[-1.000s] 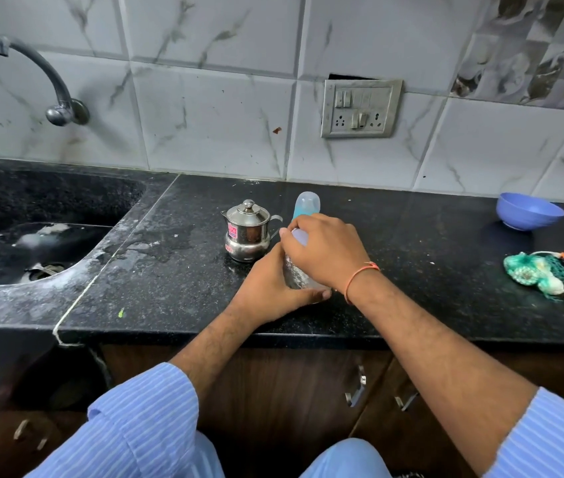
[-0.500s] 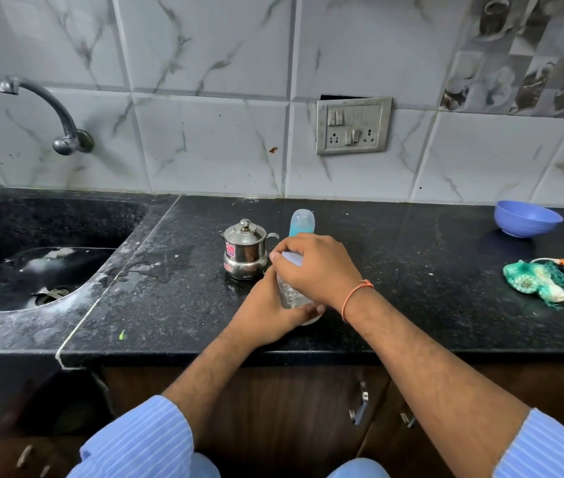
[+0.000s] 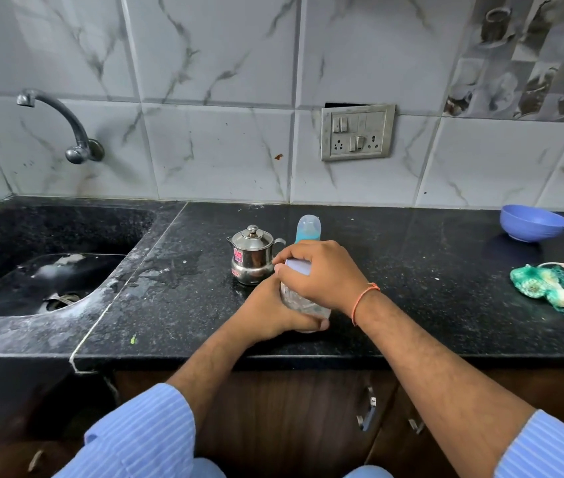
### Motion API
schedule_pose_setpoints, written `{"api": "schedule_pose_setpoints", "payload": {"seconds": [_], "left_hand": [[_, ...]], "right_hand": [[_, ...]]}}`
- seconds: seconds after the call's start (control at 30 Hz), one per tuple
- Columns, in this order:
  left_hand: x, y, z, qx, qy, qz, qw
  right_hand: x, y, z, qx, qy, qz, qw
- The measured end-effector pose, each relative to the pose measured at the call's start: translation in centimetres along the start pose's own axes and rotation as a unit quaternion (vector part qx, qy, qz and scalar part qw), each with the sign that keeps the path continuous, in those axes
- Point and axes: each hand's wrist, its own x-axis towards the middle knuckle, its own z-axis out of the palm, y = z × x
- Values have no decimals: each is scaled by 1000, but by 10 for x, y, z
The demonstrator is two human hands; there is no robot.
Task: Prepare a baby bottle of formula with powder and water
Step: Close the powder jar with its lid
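Hands at the counter — my left hand wraps the clear container low, my right hand grips its pale lid, likely unscrewing — next, a firm twist.

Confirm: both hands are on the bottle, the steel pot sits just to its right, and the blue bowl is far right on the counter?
Not quite. In the head view the steel pot sits just left of the bottle, not right. The rest holds: left hand and right hand grip the bottle, and the blue bowl is far right on the counter.
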Motion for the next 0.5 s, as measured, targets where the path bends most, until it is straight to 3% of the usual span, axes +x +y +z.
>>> {"api": "schedule_pose_setpoints", "payload": {"seconds": [0.13, 0.23, 0.33, 0.43, 0.5], "left_hand": [[-7, 7, 22, 45, 90, 9, 995], [-12, 6, 29, 74, 127, -5, 989], [-7, 0, 17, 52, 77, -8, 996], [-3, -3, 2, 13, 11, -1, 1000], [-3, -3, 0, 10, 7, 3, 1000]], "right_hand": [[-3, -13, 15, -128, 72, 59, 987], [-3, -18, 21, -151, 92, 82, 981], [-2, -11, 13, -128, 58, 63, 988], [-3, -6, 1, -35, 3, 35, 999], [-3, -4, -3, 15, -14, 20, 1000]]}}
